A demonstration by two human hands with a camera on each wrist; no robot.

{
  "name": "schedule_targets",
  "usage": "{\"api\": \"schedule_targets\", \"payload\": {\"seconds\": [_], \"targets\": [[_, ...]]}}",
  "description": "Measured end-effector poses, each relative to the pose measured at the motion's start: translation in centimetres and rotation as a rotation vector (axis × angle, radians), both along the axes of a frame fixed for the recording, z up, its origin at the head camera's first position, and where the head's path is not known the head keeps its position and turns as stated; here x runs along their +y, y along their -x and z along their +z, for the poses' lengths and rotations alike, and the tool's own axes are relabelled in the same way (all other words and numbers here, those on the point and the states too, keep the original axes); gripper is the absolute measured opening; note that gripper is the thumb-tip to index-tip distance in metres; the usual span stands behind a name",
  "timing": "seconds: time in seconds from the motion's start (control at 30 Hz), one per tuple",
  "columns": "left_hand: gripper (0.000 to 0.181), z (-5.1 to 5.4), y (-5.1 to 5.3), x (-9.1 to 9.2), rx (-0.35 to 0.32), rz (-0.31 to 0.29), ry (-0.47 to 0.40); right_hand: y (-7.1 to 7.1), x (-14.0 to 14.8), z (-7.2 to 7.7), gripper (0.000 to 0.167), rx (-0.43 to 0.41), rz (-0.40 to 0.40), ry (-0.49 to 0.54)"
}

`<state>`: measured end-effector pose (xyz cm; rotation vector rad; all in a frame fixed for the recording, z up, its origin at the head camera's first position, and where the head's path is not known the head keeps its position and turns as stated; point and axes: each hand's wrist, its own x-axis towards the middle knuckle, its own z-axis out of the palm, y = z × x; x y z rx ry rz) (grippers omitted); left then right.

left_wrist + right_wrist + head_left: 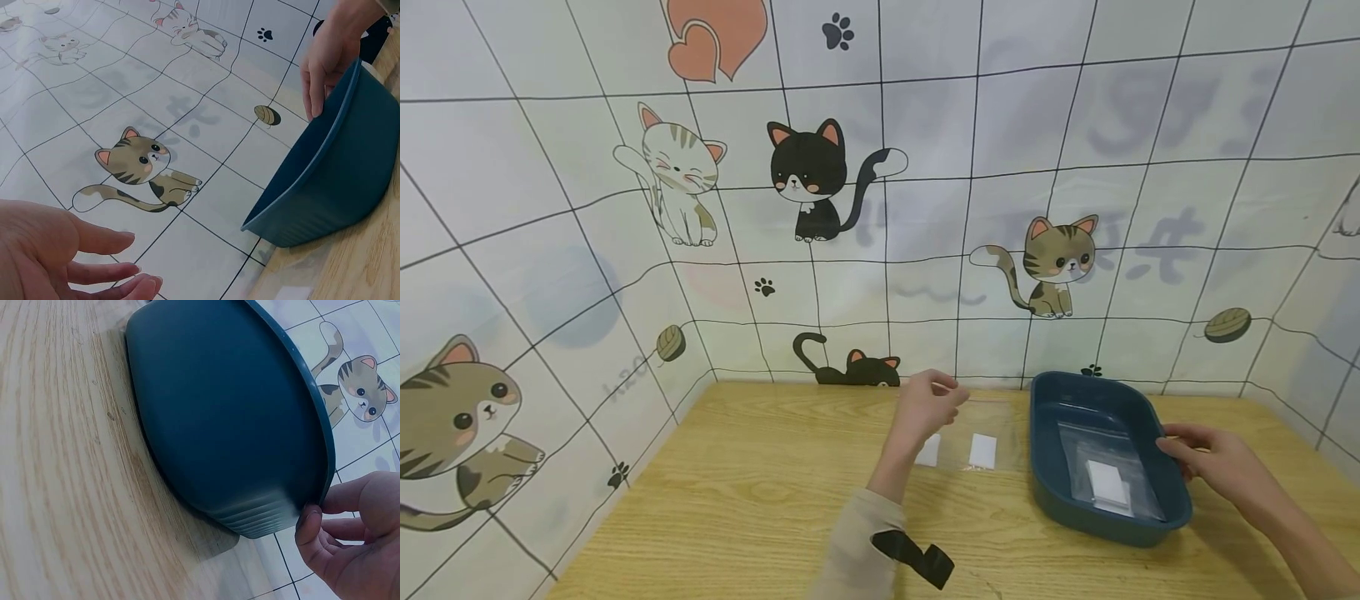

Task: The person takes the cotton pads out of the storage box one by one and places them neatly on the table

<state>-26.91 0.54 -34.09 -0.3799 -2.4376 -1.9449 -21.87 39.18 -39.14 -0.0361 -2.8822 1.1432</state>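
My right hand [1213,462] pinches the right rim of a dark blue plastic basin [1101,527], thumb and fingers on either side of the edge, as the right wrist view also shows. Inside the basin lies a clear plastic bag [1078,475] with a white card [1105,482] in or on it. My left hand [927,404] hovers above the table left of the basin, its fingers loosely bent with nothing between them; the left wrist view shows them apart. Below it lie clear plastic packaging [955,437] and two white cards [982,451], one partly hidden by the wrist.
The wooden table [760,483] meets a wall sheet [925,283] printed with grid lines and cartoon cats just behind the basin. A second sheet side closes in at the left. A black strap [913,558] hangs from the left sleeve.
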Motion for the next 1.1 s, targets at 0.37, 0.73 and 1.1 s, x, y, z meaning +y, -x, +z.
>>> {"api": "schedule_targets", "payload": {"seconds": [0.37,0.73,1.1], "targets": [[0.028,0.6,-0.9,1.4,-0.025,-0.034,-0.010,0.1,0.0,0.0,0.060,0.002,-0.001,-0.004],[0.031,1.3,-1.9,2.7,-0.001,-0.058,0.027,0.2,0.0,0.0,0.059,0.005,-0.004,-0.017],[0.036,2.1,-2.9,3.7,0.059,-0.117,0.041,0.2,0.0,0.0,0.061,0.001,-0.009,0.005]]}}
